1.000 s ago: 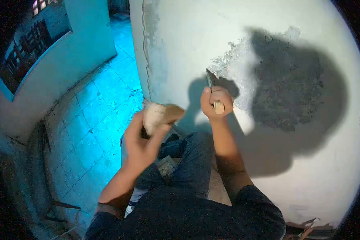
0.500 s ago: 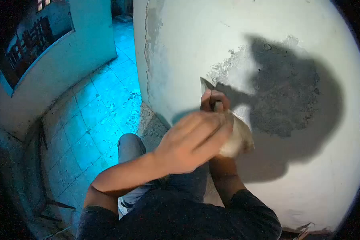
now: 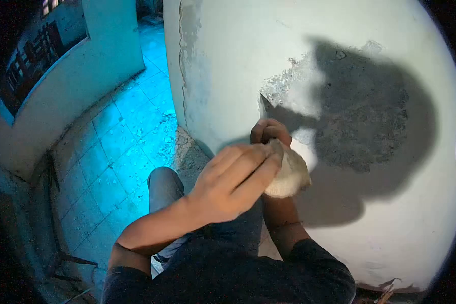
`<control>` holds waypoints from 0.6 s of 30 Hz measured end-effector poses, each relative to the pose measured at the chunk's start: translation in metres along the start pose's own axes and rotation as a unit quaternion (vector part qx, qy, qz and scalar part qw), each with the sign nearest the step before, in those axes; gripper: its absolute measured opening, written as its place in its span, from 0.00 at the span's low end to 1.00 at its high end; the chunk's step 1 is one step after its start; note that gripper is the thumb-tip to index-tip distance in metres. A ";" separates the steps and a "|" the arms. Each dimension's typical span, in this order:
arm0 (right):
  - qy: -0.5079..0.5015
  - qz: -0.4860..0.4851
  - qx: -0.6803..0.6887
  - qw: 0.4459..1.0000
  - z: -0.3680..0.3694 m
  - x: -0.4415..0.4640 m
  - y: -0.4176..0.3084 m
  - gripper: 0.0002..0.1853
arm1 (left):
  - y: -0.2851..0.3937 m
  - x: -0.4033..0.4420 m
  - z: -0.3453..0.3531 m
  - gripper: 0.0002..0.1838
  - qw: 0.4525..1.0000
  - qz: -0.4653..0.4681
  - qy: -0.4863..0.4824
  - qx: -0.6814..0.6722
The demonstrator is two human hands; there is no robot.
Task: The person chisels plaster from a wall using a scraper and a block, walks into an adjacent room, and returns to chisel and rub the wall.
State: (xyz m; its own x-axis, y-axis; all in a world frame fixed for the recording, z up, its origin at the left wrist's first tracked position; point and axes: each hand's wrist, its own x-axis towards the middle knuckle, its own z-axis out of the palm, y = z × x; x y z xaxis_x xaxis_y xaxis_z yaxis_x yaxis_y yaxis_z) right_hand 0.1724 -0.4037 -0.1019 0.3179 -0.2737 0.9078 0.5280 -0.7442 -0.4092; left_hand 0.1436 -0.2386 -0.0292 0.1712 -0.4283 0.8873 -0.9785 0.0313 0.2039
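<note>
My left hand (image 3: 238, 180) grips a pale, rough-edged chunk (image 3: 289, 177), its fingers wrapped over the left side. Just beyond it, my right hand (image 3: 272, 131) is closed round a tool with a pointed metal blade (image 3: 263, 105). The blade points up, with its tip at the left edge of a rough patch (image 3: 289, 83) on the white wall (image 3: 233, 66). Chunk and left fingers overlap the lower part of my right hand and hide the tool's handle. Whether the chunk touches the handle is not visible.
At left a tiled floor (image 3: 121, 147) in blue light is strewn with debris. Beyond it stands a low wall (image 3: 114, 40) with an opening. My bent knee (image 3: 163, 182) is below the wall's corner. A dark shadow covers much of the rough patch.
Since the first frame, my left hand has swung right with the chunk, up to my right hand. Over the last half second both hands have shifted only slightly, and the blade stands more upright.
</note>
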 end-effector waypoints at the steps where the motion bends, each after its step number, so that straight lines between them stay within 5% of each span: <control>1: -0.014 0.001 -0.009 1.000 0.000 0.001 -0.002 0.13 | 0.000 -0.002 -0.001 0.25 1.000 0.024 0.015 0.013; 3: 0.085 -0.083 -0.061 0.991 0.012 0.005 -0.009 0.12 | -0.001 0.001 -0.001 0.25 1.000 0.008 -0.017 0.012; 5: 0.051 -0.055 -0.061 0.995 0.007 -0.002 -0.006 0.12 | 0.004 0.002 -0.001 0.21 1.000 0.009 0.011 0.007; 7: 0.067 -0.052 0.067 0.994 0.014 -0.003 0.006 0.14 | 0.011 0.004 -0.007 0.18 0.998 0.032 0.061 0.009; 8: 0.062 -0.124 0.094 0.986 0.012 0.002 0.012 0.16 | 0.009 0.001 -0.006 0.18 0.998 0.030 0.057 0.006; 12: 0.154 -0.163 0.061 0.973 0.031 -0.017 0.043 0.14 | 0.003 -0.003 -0.003 0.18 0.999 -0.036 -0.023 0.029; 15: 0.022 -0.086 0.199 0.976 0.020 -0.014 0.031 0.09 | 0.002 -0.013 -0.005 0.19 0.996 0.058 0.064 0.021; 18: 0.064 -0.194 0.054 0.977 0.024 -0.006 0.027 0.10 | -0.006 -0.017 -0.006 0.20 0.999 -0.040 -0.005 -0.004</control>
State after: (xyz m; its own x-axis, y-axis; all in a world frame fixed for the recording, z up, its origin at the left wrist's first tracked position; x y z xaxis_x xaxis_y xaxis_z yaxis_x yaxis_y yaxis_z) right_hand 0.2042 -0.4074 -0.1206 -0.0199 -0.0627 0.9978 0.6718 -0.7400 -0.0331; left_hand 0.1471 -0.2259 -0.0430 0.2472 -0.4392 0.8637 -0.9609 0.0033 0.2767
